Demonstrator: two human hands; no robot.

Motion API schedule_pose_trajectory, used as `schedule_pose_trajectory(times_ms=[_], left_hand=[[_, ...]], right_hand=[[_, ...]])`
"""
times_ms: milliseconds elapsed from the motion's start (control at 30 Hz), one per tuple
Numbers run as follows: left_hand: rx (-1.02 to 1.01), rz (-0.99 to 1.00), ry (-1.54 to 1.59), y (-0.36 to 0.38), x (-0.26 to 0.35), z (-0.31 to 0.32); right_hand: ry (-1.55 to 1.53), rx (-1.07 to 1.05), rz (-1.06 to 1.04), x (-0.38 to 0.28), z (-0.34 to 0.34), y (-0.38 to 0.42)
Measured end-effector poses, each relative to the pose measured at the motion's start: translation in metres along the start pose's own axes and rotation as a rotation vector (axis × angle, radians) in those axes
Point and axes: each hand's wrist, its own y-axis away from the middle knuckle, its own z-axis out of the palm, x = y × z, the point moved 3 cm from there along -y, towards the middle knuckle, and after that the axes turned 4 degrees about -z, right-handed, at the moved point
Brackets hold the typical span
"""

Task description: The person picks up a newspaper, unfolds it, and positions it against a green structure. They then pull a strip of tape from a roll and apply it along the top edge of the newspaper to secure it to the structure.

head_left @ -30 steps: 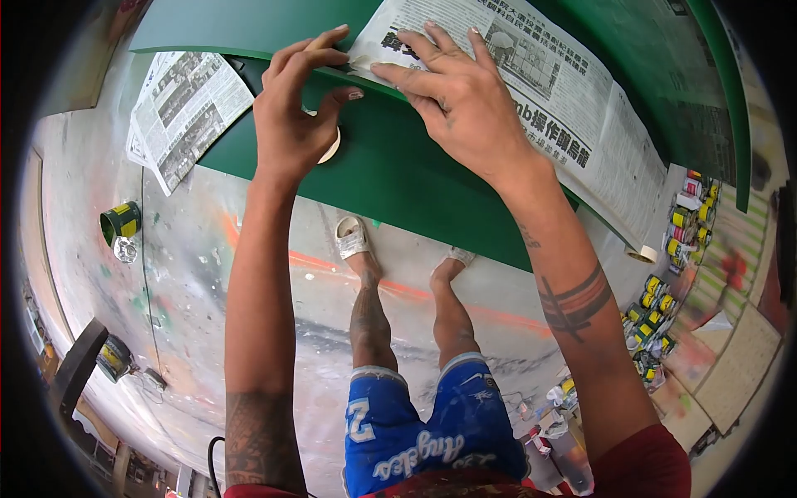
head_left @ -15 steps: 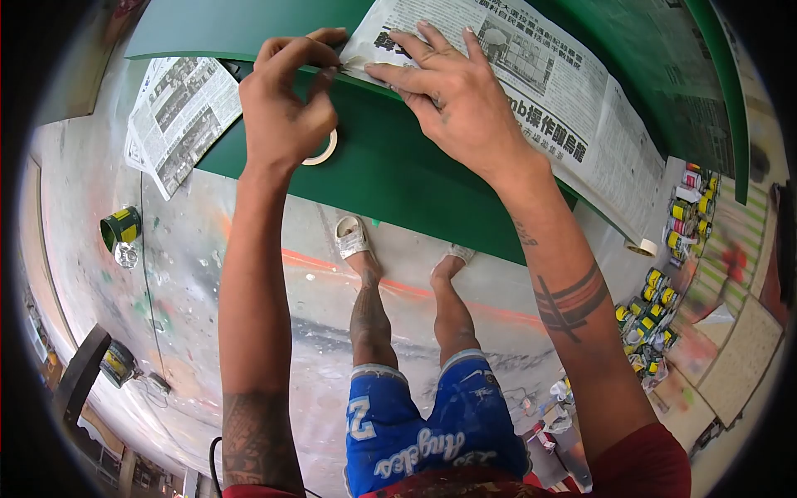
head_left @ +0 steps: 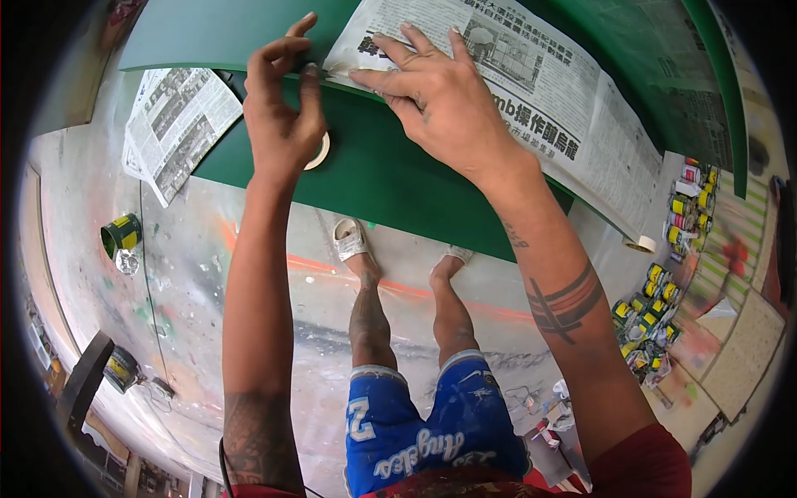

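A sheet of newspaper (head_left: 531, 62) lies along the edge of a green panel (head_left: 207, 33). My right hand (head_left: 448, 108) rests on the paper's left end, fingers spread and pressing near its corner. Just left of that corner, my left hand (head_left: 285, 112) is at the panel's edge, its thumb and bent fingers apart, with nothing visible between them. A roll of masking tape (head_left: 320, 153) shows partly behind my left wrist, over the lower green board (head_left: 415, 183). Another tape roll (head_left: 643, 244) is at the newspaper's far right end.
More newspaper sheets (head_left: 178, 124) lie at the left end of the lower board. A green can (head_left: 121, 232) stands on the paint-stained floor (head_left: 199, 290). Several paint cans (head_left: 652, 311) are clustered at the right. A curved green panel edge (head_left: 730, 100) rises at the upper right.
My left hand's thumb and fingers have separated and moved slightly back from the paper's corner. My right hand stays pressed on the paper. The whole view has shifted slightly.
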Motion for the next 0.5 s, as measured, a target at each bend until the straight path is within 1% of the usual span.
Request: schedule_pose_trajectory(times_ms=[67,133,167,233,267,333,400,500], left_hand=[[-0.009,-0.008,0.037,0.000,-0.003,-0.001],[-0.014,-0.089,0.076,0.003,-0.006,-0.002],[-0.017,-0.087,0.077,0.002,0.000,0.000],[0.039,0.016,-0.064,0.002,0.015,0.006],[0.025,0.018,-0.046,0.003,0.014,0.006],[0.030,-0.014,-0.004,0.002,0.000,0.006],[0.001,-0.041,-0.029,0.005,-0.002,0.008],[-0.001,-0.073,0.014,0.005,-0.003,0.009]], right_hand=[[-0.014,0.006,0.004,0.000,0.000,0.000],[0.039,0.036,-0.027,0.000,0.000,0.000],[0.040,0.038,-0.025,0.000,0.001,0.000],[0.026,0.034,-0.021,0.002,0.003,-0.001],[0.039,0.034,-0.002,0.001,0.004,-0.002],[0.133,0.016,-0.017,-0.001,0.007,0.000],[0.116,0.007,0.005,0.000,0.010,0.002],[0.153,0.032,0.010,0.000,0.009,-0.001]])
